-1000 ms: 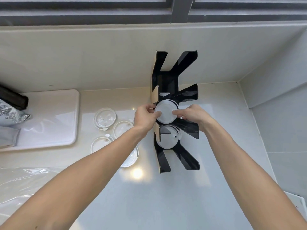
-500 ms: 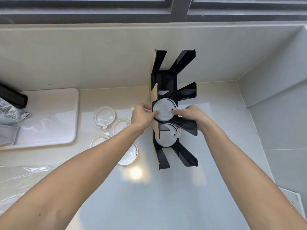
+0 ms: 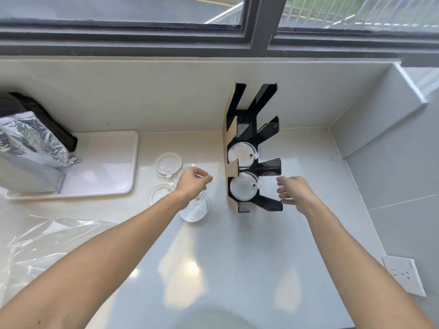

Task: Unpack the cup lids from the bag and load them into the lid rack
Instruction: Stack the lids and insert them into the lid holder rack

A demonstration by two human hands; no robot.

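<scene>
A black lid rack point(image 3: 255, 129) with slanted arms stands on the pale counter near the back wall. Two white cup lids sit in it, one in a middle slot point(image 3: 241, 153) and one in the slot below point(image 3: 243, 189). Several clear lids lie loose on the counter left of the rack, among them one at the back point(image 3: 168, 164) and one nearest me point(image 3: 196, 210). My left hand point(image 3: 193, 182) hovers over these loose lids, fingers loosely curled, holding nothing. Just right of the rack's lower arms is my right hand point(image 3: 293, 192), fingers apart and empty.
A white tray point(image 3: 104, 167) at the left carries a silver foil pouch point(image 3: 28, 148). A crumpled clear plastic bag point(image 3: 40, 243) lies at the front left. A wall socket point(image 3: 403, 275) is low on the right wall. A window runs along the back.
Both hands let go of the white lid, which now sits in the middle slot. My left hand moved left over the loose lids; my right hand drew back right of the rack.
</scene>
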